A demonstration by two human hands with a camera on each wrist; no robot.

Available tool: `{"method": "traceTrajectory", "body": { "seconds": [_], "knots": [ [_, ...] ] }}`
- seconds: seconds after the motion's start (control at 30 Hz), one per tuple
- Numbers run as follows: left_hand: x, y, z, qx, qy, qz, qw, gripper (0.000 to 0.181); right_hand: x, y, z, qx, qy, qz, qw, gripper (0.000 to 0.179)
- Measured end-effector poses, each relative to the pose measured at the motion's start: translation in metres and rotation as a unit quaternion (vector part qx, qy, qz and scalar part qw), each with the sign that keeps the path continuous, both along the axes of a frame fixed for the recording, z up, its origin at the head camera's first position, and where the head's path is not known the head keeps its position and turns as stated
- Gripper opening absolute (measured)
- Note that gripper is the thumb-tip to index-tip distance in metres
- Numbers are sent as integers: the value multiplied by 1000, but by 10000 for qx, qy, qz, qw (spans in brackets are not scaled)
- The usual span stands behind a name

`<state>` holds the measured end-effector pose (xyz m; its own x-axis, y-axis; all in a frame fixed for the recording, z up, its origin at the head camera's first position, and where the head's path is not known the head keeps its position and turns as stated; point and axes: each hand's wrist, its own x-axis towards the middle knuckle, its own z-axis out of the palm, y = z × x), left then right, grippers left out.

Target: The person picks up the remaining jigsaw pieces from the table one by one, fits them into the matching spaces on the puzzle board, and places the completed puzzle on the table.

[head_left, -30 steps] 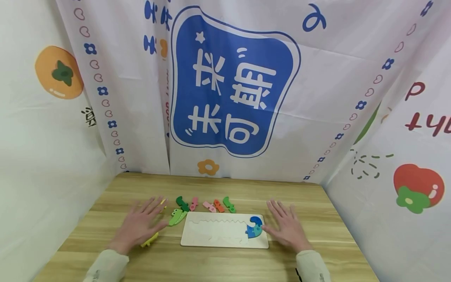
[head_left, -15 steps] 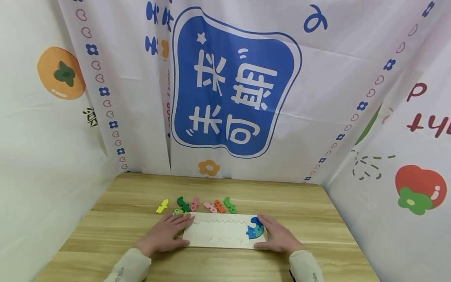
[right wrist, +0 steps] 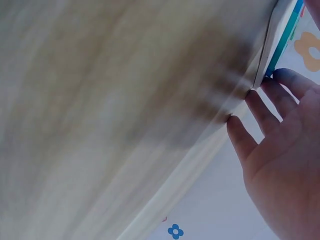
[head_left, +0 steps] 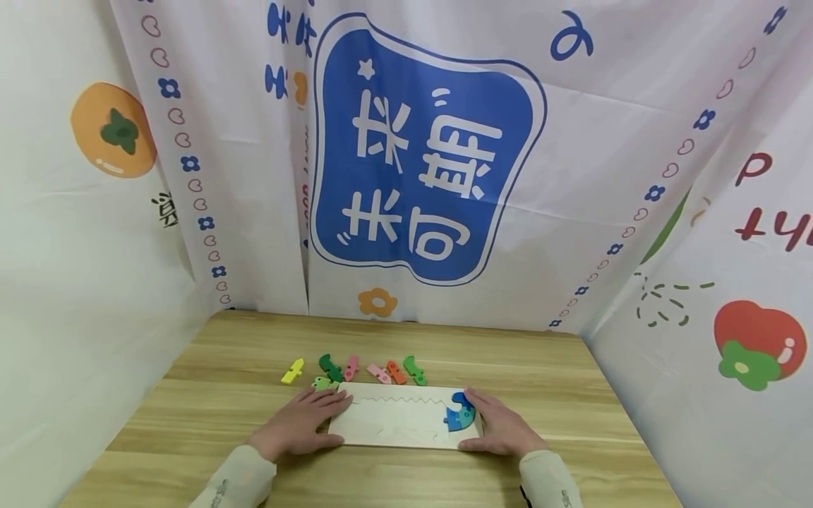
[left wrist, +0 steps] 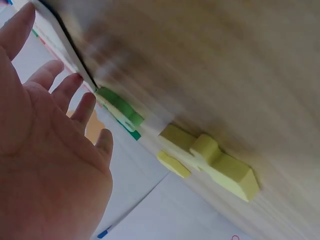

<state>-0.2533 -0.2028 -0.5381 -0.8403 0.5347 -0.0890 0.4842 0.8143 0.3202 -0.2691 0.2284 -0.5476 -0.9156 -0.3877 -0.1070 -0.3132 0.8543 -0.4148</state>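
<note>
A pale wooden puzzle board (head_left: 394, 422) lies flat on the table, with blue and teal interlocking pieces (head_left: 461, 415) set in its right end. My left hand (head_left: 297, 425) rests at the board's left end, fingertips on the upper corner and thumb by the lower corner. The right hand (head_left: 504, 426) spans the opposite end, its fingers beside the blue pieces and its thumb at the bottom corner. Both hands have loosely extended fingers. A light green crocodile-head piece (head_left: 322, 383) peeks out behind my left fingers. In the left wrist view, a thick yellow piece (left wrist: 227, 172) lies beside that hand.
Beyond the board lie loose pieces: yellow (head_left: 293, 371), dark green (head_left: 329, 367), pink (head_left: 351, 367), light pink (head_left: 379, 373), orange (head_left: 396, 372) and green (head_left: 414, 370). A printed white curtain (head_left: 254, 212) hangs behind the wooden table (head_left: 508, 353).
Both hands have come down from spread positions above the table to the board's two ends. The left moved right and the right moved slightly left; over the last half second they barely shift.
</note>
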Motion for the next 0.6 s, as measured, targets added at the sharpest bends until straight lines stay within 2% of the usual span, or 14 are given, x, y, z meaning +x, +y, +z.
{"method": "traceTrajectory", "body": {
  "seconds": [0.07, 0.17, 0.27, 0.4, 0.5, 0.6],
  "knots": [
    [-3, -1, 2, 89, 0, 33, 10000, 76, 1, 0, 1, -22, -4, 7, 10000, 112],
    [-12, -5, 5, 253, 218, 147, 9993, 71, 2, 0, 1, -18, -22, -5, 10000, 112],
    [-25, -9, 7, 358, 520, 402, 9972, 66, 2, 0, 1, 25, -10, -18, 10000, 112],
    [-43, -14, 4, 365, 916, 693, 9927, 63, 1, 1, 0, 47, -2, -6, 10000, 112],
    [-54, -16, 2, 367, 1013, 786, 9911, 62, 2, 1, 0, 36, -3, 7, 10000, 112],
    [-61, -16, 1, 310, 955, 867, 9912, 59, 2, 0, 1, 37, -9, 12, 10000, 113]
  ]
}}
